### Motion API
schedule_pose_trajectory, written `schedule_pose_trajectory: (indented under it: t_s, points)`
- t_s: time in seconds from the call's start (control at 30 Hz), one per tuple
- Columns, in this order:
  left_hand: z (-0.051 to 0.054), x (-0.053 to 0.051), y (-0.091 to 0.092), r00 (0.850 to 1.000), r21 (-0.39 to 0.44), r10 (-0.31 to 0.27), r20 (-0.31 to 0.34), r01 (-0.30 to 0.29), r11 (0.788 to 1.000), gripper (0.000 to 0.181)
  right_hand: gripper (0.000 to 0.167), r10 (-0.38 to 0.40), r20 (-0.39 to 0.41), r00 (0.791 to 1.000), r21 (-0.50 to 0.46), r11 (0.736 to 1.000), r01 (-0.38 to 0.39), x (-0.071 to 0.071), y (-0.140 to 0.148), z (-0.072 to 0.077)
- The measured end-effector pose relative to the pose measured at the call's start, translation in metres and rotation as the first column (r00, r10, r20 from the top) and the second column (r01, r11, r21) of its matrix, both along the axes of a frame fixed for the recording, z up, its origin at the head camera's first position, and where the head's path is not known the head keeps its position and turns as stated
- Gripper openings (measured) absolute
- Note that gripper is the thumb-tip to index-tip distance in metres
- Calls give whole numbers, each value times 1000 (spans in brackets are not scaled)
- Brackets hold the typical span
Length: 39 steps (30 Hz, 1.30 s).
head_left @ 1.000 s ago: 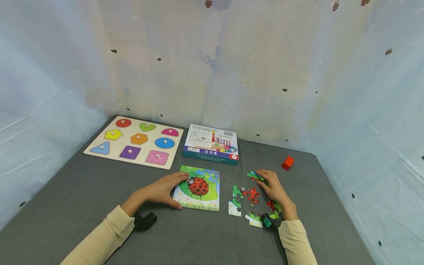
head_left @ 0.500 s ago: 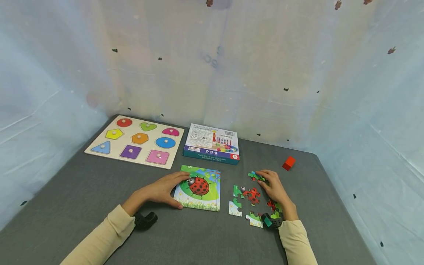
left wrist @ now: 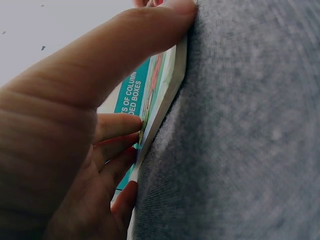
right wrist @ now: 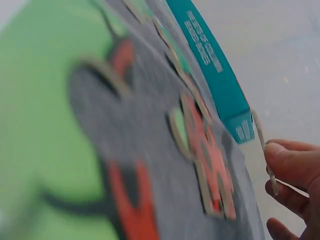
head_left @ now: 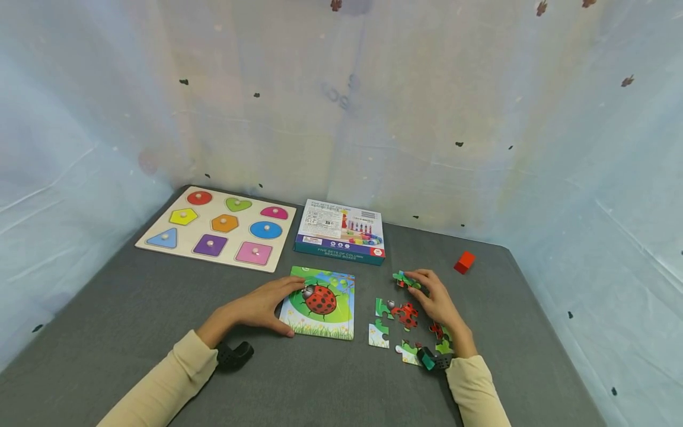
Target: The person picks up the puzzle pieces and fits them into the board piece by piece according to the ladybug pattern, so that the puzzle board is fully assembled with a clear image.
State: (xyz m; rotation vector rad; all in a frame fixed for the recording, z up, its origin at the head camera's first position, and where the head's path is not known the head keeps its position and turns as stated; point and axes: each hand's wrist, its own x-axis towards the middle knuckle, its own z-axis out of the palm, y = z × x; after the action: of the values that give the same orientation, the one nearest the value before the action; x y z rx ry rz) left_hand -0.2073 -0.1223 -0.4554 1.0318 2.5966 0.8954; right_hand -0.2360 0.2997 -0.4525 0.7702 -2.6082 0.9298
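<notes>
In the head view, my left hand (head_left: 261,305) rests against the left side of a square ladybug picture board (head_left: 338,320) lying flat. From the left wrist, its thumb and fingertips touch the board's edge (left wrist: 172,75). My right hand (head_left: 437,299) pinches a green-and-red jigsaw piece (head_left: 401,277) by its right end, raised from the cloth. That piece (right wrist: 263,145) shows edge-on between thumb and finger in the right wrist view. Near it lie several loose jigsaw pieces: a red ladybug-body piece (head_left: 408,316), a white-and-green corner piece (head_left: 377,337) and others partly hidden by my right wrist.
At the back left is a shape-knob board (head_left: 224,242) with coloured pieces. Beside it stands a flat box (head_left: 338,255) labelled as column beaded boxes. A red block (head_left: 465,262) sits at the right. Pale sheeting (head_left: 341,118) walls in the grey-covered table (head_left: 315,385).
My right hand has lifted the jigsaw piece and carried it slightly left. The left hand and the ladybug board have stayed in place.
</notes>
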Motion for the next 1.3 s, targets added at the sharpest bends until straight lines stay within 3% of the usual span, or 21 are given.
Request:
schedule_pose_trajectory:
  t_s: [0.33, 0.7, 1.03, 1.3]
  points:
    - [0, 0, -1, 1000, -2, -2, -2, 2, 1000, 100, 37, 111, -24, 994, -33, 993, -111, 3, -46, 11]
    - [2, 0, -1, 1000, -9, -10, -15, 10, 1000, 93, 37, 266, -80, 961, 4, 964, -266, 1, -103, 17]
    - [1, 0, -1, 1000, -18, -9, -14, 9, 1000, 92, 34, 310, -138, 941, -1, 950, -313, -5, -137, 19]
    - [-2, -1, -1, 999, -4, -15, -30, 15, 1000, 92, 32, 329, -117, 937, 2, 944, -331, -4, -151, 19]
